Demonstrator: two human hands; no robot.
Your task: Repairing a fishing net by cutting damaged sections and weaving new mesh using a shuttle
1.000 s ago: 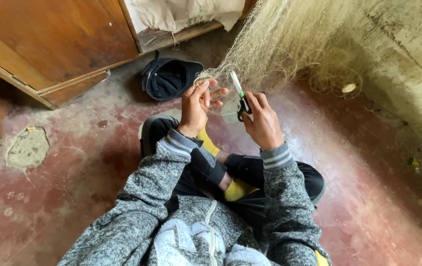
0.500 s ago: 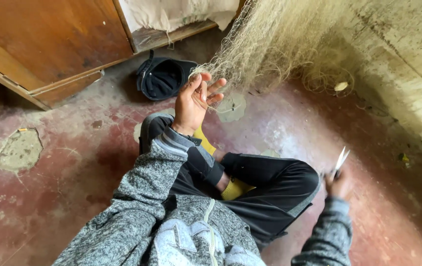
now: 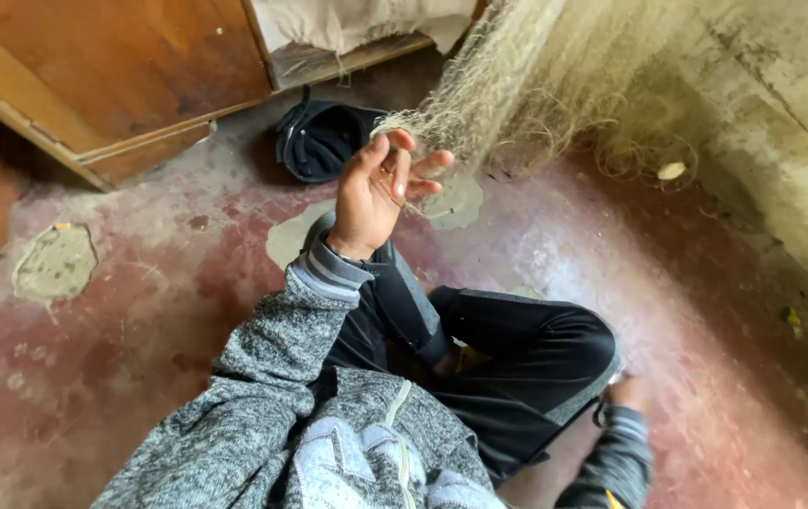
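A pale, fine fishing net (image 3: 527,85) hangs from the upper right and bunches toward the middle. My left hand (image 3: 378,193) is raised in front of me, its fingertips pinching the net's bunched edge (image 3: 411,123) with the other fingers spread. My right hand (image 3: 626,390) is down low beside my right knee, near the red floor, mostly hidden behind my black trouser leg (image 3: 517,349). What it holds is hidden. I sit cross-legged in a grey knitted jacket (image 3: 263,415).
A brown wooden cabinet (image 3: 112,66) stands at the upper left with a pale cloth (image 3: 357,21) above it. A dark cap-like object (image 3: 321,139) lies on the floor behind my left hand. A rough concrete wall (image 3: 781,113) runs along the right. The red floor (image 3: 140,283) has worn grey patches.
My right hand pulled away from the net, swung out to the right with a slim white-and-green tool, and dropped beside my knee. My left hand kept hold of the net.
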